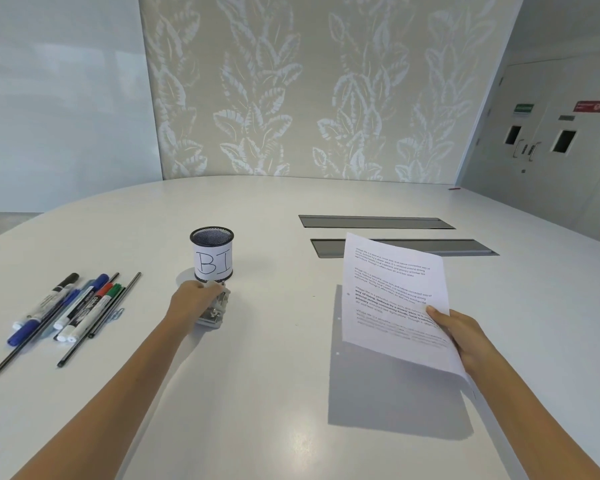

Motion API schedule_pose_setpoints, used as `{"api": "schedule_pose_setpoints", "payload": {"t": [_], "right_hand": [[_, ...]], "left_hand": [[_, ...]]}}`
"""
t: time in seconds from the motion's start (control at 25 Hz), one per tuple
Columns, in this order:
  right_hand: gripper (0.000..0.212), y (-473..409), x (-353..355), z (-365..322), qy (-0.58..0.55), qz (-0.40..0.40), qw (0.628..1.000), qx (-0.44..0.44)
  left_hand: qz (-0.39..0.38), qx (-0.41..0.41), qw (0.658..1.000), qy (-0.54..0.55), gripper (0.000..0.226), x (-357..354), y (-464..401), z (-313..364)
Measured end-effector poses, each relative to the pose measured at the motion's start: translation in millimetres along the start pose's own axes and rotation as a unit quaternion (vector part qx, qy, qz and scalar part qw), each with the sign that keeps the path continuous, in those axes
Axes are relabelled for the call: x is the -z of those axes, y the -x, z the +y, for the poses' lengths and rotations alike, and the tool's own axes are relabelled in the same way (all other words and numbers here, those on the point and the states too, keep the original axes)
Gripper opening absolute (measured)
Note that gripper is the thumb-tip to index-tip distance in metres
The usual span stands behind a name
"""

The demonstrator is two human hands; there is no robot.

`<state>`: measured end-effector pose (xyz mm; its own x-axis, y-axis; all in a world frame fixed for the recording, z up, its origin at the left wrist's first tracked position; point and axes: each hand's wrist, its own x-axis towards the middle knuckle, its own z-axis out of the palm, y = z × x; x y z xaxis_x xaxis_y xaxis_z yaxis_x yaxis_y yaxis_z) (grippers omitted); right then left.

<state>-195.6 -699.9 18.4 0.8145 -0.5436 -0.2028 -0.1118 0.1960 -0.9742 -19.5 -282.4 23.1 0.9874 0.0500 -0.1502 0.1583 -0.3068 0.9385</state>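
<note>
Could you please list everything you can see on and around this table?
table: one, white, fills the foreground
pen cup: one, black mesh with a white "BI" label, upright, centre-left
hole punch: one, silver metal, just in front of the pen cup
printed sheet: one, white, lifted above the table at right
markers: several, with black, blue, red and green caps, lying at left
pencils: about three, dark, among the markers
cable slots: two, grey, set in the far right of the table
left hand: grips the hole punch
right hand: pinches the printed sheet's lower edge
</note>
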Motion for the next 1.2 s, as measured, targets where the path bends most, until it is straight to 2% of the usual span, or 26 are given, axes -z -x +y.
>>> {"api": "schedule_pose_setpoints", "payload": {"t": [0.08, 0.2, 0.36, 0.48, 0.52, 0.56, 0.64, 0.68, 0.72, 0.76, 0.8, 0.84, 0.88, 0.92, 1.0, 1.2], "right_hand": [[0.012, 0.0, 0.2, 0.4, 0.012, 0.000, 1.000, -0.008], [0.016, -3.4, -0.5, 1.7, 0.016, 0.009, 1.000, -0.016], [0.011, 0.3, -4.4, 4.4, 0.011, 0.001, 1.000, 0.012], [0.015, 4.0, -9.0, 3.3, 0.021, -0.002, 0.999, 0.039], [0.015, 5.3, -11.0, 1.1, 0.022, -0.003, 0.998, 0.051], [0.015, 6.3, -12.9, -2.1, 0.021, -0.005, 0.998, 0.066], [0.014, 10.8, -18.3, -13.3, 0.018, -0.015, 0.994, 0.105], [0.014, 14.5, -21.8, -20.6, 0.019, -0.024, 0.992, 0.125], [0.013, 18.5, -26.2, -28.6, 0.020, -0.035, 0.989, 0.146], [0.013, 23.5, -31.7, -36.7, 0.022, -0.045, 0.985, 0.166], [0.013, 28.5, -37.3, -44.5, 0.026, -0.053, 0.980, 0.189], [0.012, 33.9, -43.1, -51.7, 0.027, -0.057, 0.975, 0.215], [0.011, 39.0, -48.6, -57.7, 0.022, -0.060, 0.969, 0.240], [0.011, 44.1, -53.3, -63.0, 0.012, -0.061, 0.963, 0.263], [0.014, 53.2, -59.0, -71.2, -0.015, -0.067, 0.952, 0.297], [0.027, 64.3, -56.3, -75.9, -0.036, -0.096, 0.938, 0.332]], "left_hand": [[0.035, -0.041, 0.995, -0.079, 0.010, -8.1, 0.4, -1.3], [0.077, -0.071, 0.981, -0.161, 0.025, -16.4, -3.0, -5.4], [0.115, -0.075, 0.957, -0.256, 0.033, -20.0, -9.5, -10.4], [0.118, -0.061, 0.950, -0.282, 0.037, -17.0, -7.8, -11.5], [0.139, -0.064, 0.944, -0.291, 0.039, -17.3, -5.2, -10.6], [0.178, -0.089, 0.933, -0.299, 0.043, -19.9, -2.5, -9.2], [0.250, -0.199, 0.907, -0.274, 0.052, -32.6, 6.5, 3.7], [0.231, -0.250, 0.914, -0.222, 0.057, -41.0, 12.2, 15.4], [0.155, -0.273, 0.941, -0.129, 0.063, -48.4, 18.7, 30.7], [0.033, -0.260, 0.965, -0.009, 0.071, -55.0, 27.0, 48.5], [-0.112, -0.224, 0.963, 0.094, 0.077, -61.0, 36.1, 66.1], [-0.243, -0.198, 0.937, 0.155, 0.073, -67.1, 43.9, 78.9], [-0.338, -0.193, 0.904, 0.179, 0.059, -74.0, 50.1, 88.4], [-0.393, -0.201, 0.874, 0.201, 0.043, -81.4, 54.0, 94.8], [-0.402, -0.220, 0.855, 0.244, 0.025, -91.5, 63.9, 105.6], [-0.372, -0.274, 0.845, 0.272, 0.024, -101.3, 84.3, 121.3]]}}
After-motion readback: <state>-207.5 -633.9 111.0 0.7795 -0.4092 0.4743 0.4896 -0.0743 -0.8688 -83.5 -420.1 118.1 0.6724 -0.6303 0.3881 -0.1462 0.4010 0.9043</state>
